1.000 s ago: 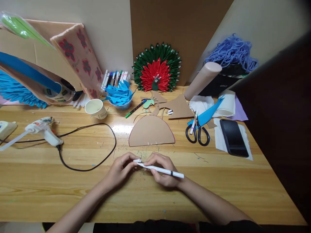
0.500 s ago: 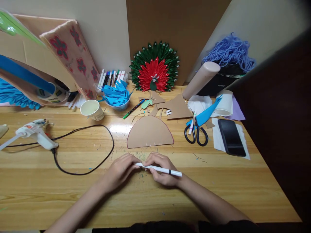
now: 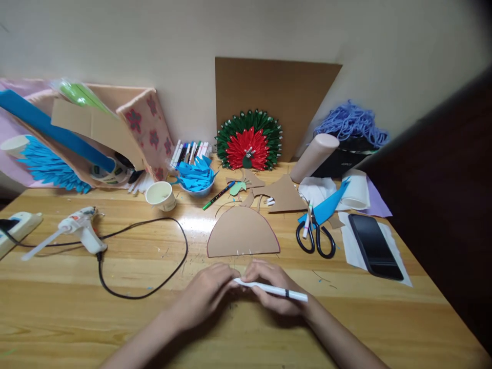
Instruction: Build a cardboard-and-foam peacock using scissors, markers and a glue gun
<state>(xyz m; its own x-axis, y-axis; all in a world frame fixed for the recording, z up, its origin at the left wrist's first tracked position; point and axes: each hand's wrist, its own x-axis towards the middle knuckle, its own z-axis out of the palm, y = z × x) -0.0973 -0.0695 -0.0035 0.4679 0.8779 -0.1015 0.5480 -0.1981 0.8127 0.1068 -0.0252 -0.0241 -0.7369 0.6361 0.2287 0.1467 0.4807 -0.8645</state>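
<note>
My right hand [image 3: 274, 286] grips a slim white marker pen [image 3: 279, 291] with a dark band. The pen lies slanted, its far end out over my right wrist. At its other end the fingers of my left hand [image 3: 209, 289] are pinched together, nearly touching the right fingertips; what they hold is hidden. Just beyond both hands, a half-round cardboard piece [image 3: 244, 233] with a purple-edged curve lies flat, with small pale marks by its straight side.
To the left are a glue gun [image 3: 82, 230] with a looped black cord, a paper cup [image 3: 161, 196] and a bowl of blue strips [image 3: 196, 177]. Black-handled scissors [image 3: 315, 238] and a phone [image 3: 375, 246] lie right. A red-green peacock decoration [image 3: 249, 141] stands behind.
The view has tilted upward, so everything sits lower in it and more wall shows. Both hands keep nearly the same hold around the marker pen.
</note>
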